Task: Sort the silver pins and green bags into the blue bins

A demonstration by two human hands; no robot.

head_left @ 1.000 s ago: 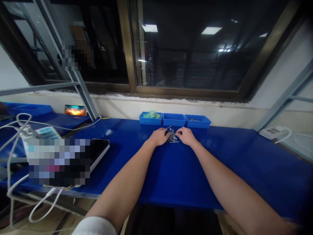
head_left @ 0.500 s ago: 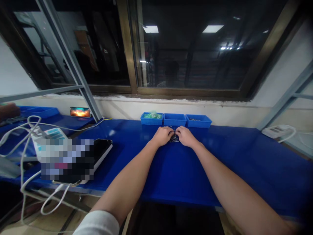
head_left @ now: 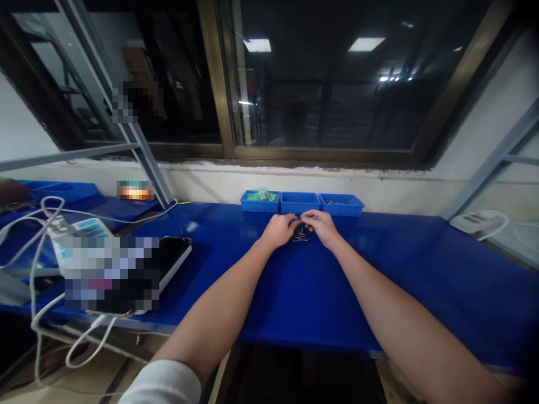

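A small pile of thin, shiny metal pieces [head_left: 300, 234], like screws or pins, lies on the blue tabletop [head_left: 303, 297]. My left hand [head_left: 278, 230] is at the pile's left edge, thumb and fingers pinched together above it. My right hand [head_left: 322, 227] hovers just right of the pile, its thumb and index finger in a pinch close to the left fingertips. Whatever is between the fingertips is too small to make out. Behind my hands stand three blue bins: the left bin [head_left: 248, 206] with green-and-white plastic packets, the middle bin [head_left: 300, 202], and the right bin [head_left: 347, 207] with small metal pieces.
At left are a phone-like device [head_left: 174, 247], tangled white cables [head_left: 36, 280] and a power strip [head_left: 63, 224]. A metal frame post [head_left: 147, 163] rises beside them. Another person's hand [head_left: 12, 192] is at far left. A white box [head_left: 467, 224] sits at far right.
My right hand has lifted slightly and turned, its fingers moving from the pile into a pinch near the left fingertips. My left hand stays beside the pile. The view has shifted slightly.
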